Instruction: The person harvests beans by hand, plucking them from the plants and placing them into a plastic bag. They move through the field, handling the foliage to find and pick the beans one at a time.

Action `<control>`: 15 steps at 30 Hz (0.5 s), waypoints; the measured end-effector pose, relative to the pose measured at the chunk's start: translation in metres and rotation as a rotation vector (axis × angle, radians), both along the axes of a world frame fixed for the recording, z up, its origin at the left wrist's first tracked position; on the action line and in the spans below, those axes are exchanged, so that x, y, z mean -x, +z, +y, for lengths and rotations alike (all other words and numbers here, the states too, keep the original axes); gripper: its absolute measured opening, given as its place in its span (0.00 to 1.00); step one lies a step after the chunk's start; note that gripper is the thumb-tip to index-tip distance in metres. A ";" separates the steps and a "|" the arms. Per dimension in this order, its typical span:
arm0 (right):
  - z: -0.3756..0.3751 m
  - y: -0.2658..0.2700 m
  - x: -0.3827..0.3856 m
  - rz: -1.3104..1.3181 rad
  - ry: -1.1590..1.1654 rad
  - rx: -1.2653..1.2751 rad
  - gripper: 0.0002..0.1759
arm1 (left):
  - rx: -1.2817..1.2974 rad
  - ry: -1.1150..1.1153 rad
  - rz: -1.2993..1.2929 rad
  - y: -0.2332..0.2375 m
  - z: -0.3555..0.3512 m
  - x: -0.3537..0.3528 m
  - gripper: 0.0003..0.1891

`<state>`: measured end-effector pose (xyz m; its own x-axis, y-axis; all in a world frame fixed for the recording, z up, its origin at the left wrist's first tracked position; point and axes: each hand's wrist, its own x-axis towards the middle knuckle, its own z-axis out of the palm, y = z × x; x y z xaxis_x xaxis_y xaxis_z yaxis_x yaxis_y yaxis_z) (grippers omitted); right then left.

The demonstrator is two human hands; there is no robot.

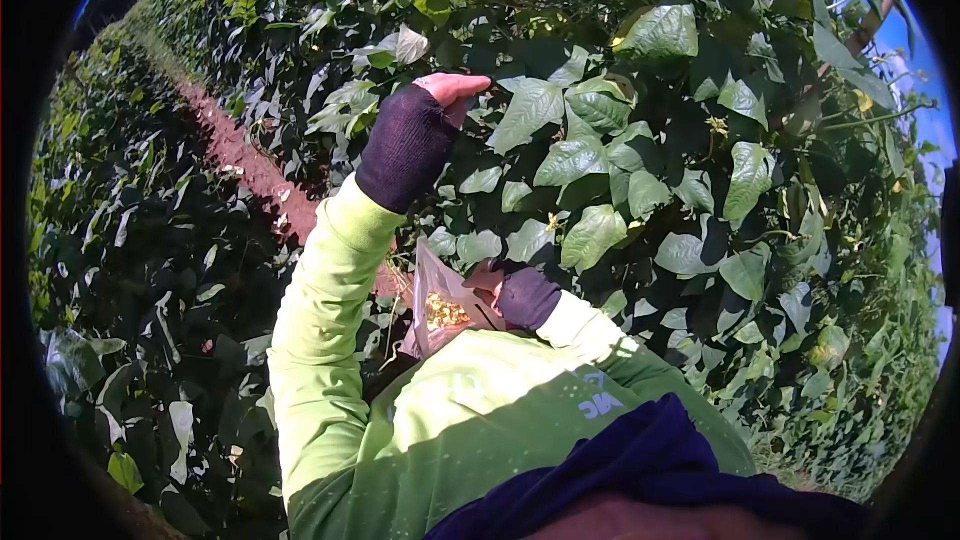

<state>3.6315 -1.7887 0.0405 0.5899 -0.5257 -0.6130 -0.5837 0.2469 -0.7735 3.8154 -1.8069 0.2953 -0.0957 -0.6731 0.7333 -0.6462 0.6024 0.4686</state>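
Note:
My left hand [456,92], in a dark fingerless glove, is raised among the leaves of a climbing plant [600,110]. Its fingers are pressed together and point right; whatever lies between them, if anything, is hidden. Close to my chest, my right hand [490,285], gloved the same way, grips the edge of a translucent plastic bag [425,280]. The bag's mouth gapes, and small yellow pieces [443,311], too small to name surely, lie inside. Part of my right hand's fingers is hidden by the bag.
Dense vines rise ahead and to the right, with small yellowish flowers [717,127] among the leaves. A reddish dirt path [235,145] runs along the left, with another leafy row [130,230] beyond it. A thick stem [868,25] leans at the upper right.

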 end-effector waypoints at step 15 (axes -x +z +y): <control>0.013 0.028 0.028 -0.361 0.131 0.983 0.12 | 0.080 -0.207 -0.272 0.180 -0.219 0.112 0.13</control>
